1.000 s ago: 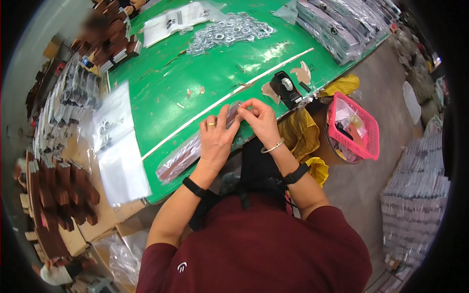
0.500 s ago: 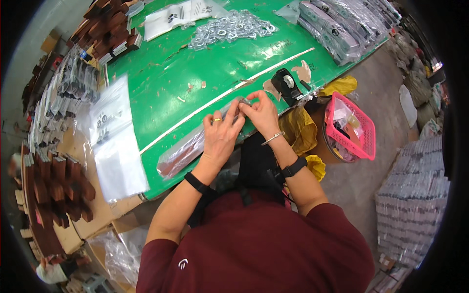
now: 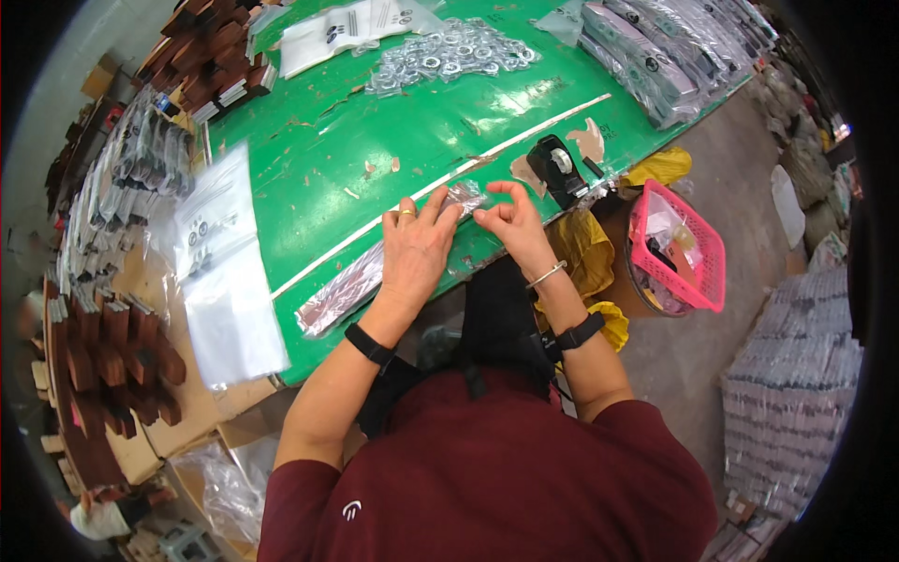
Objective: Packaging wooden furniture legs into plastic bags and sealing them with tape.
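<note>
A long narrow reddish-brown bar in a clear plastic bag [image 3: 345,294] lies slantwise along the near edge of the green table. My left hand [image 3: 414,251] rests on it, fingers stretched over the wrapping; its thumb is hidden. Past those fingertips, the bag's crinkled far end shows. My right hand [image 3: 517,229] hovers just right of that end, thumb and index finger apart, with nothing visible between them. Beyond this hand stands a black tape dispenser [image 3: 556,170] with a roll of tape in it.
Small clear-bagged rings [image 3: 449,54] form a heap at the back. Flat plastic bags [image 3: 225,272] lie at the left table edge. Wrapped packages [image 3: 646,56] fill the far right corner. A pink basket [image 3: 719,272] sits on a bin at right. Brown bars [image 3: 112,361] are stacked left.
My right hand has let go of the bag's end and drawn back to the right, its fingers parting. The left hand stays on the bagged bar, shifted slightly nearer.
</note>
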The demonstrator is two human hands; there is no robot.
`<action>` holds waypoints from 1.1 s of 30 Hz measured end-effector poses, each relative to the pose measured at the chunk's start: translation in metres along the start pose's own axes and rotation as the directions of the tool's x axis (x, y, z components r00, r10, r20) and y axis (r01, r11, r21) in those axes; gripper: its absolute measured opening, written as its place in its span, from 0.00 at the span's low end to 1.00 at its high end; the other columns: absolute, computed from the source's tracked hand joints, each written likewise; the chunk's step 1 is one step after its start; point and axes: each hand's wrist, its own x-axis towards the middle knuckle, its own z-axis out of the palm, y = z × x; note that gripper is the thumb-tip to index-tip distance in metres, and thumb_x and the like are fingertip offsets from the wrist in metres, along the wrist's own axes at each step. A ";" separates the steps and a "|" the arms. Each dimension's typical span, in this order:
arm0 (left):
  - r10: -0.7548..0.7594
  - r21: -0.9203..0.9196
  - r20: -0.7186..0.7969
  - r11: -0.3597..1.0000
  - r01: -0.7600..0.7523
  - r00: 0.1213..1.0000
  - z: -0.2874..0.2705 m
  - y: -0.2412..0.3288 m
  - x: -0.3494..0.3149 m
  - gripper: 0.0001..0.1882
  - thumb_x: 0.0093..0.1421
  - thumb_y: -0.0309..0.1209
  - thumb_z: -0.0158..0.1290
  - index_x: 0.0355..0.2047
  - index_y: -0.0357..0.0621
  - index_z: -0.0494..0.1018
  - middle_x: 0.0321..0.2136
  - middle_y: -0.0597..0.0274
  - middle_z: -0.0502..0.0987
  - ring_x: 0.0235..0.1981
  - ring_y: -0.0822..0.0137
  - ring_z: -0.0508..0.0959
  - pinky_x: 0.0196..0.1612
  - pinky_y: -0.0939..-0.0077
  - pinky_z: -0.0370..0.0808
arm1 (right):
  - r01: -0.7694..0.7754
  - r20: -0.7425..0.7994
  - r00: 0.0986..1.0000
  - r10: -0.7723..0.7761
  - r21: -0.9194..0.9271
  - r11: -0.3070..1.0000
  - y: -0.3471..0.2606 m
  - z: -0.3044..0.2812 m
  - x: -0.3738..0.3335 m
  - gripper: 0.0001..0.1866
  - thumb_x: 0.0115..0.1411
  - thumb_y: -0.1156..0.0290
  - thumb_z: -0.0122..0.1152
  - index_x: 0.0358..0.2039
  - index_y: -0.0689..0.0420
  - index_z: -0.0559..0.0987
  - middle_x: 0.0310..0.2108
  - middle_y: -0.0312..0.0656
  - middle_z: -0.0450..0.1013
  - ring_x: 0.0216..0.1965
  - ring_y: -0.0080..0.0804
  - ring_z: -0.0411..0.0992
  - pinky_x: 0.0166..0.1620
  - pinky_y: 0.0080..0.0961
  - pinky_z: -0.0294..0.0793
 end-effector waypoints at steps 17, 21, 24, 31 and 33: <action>-0.126 -0.233 0.056 0.963 0.136 0.990 -0.008 -0.003 0.008 0.16 0.55 0.29 0.59 0.45 0.49 0.74 0.50 0.66 0.77 0.40 0.55 0.72 0.44 0.61 0.66 | 0.441 0.230 0.829 -0.510 -0.829 0.342 -0.045 -0.004 -0.005 0.39 0.48 0.70 0.71 0.62 0.51 0.69 0.49 0.40 0.75 0.54 0.40 0.69 0.52 0.43 0.65; -0.201 -0.422 0.172 0.870 0.256 0.964 -0.002 -0.027 0.006 0.18 0.57 0.32 0.59 0.47 0.46 0.72 0.47 0.58 0.77 0.42 0.51 0.73 0.47 0.58 0.69 | 0.697 0.554 0.705 -0.443 -0.655 0.290 -0.023 0.012 0.006 0.44 0.46 0.72 0.71 0.65 0.54 0.64 0.64 0.44 0.64 0.65 0.44 0.60 0.65 0.48 0.58; -0.280 -0.389 0.029 0.881 0.268 0.960 -0.038 -0.048 -0.004 0.21 0.58 0.33 0.58 0.52 0.47 0.70 0.47 0.53 0.77 0.42 0.48 0.75 0.46 0.57 0.71 | 0.651 0.528 0.745 -0.407 -0.709 0.272 -0.017 0.011 0.003 0.44 0.46 0.77 0.70 0.65 0.54 0.63 0.67 0.41 0.59 0.69 0.43 0.55 0.69 0.52 0.51; -0.210 -0.231 0.125 0.944 0.234 0.970 -0.078 -0.042 -0.055 0.21 0.59 0.32 0.57 0.52 0.47 0.71 0.44 0.54 0.77 0.41 0.51 0.75 0.44 0.60 0.70 | 0.635 0.506 0.754 -0.420 -0.726 0.265 -0.023 0.003 0.001 0.43 0.47 0.75 0.70 0.65 0.52 0.64 0.67 0.42 0.59 0.69 0.44 0.55 0.68 0.54 0.52; -0.262 -0.305 0.106 0.910 0.282 0.959 -0.074 -0.049 -0.063 0.19 0.58 0.31 0.57 0.50 0.47 0.72 0.42 0.55 0.78 0.41 0.52 0.75 0.43 0.61 0.70 | 0.629 0.370 0.757 -0.538 -0.634 0.449 -0.035 -0.002 -0.004 0.39 0.48 0.72 0.69 0.63 0.53 0.68 0.65 0.46 0.61 0.67 0.46 0.59 0.67 0.50 0.56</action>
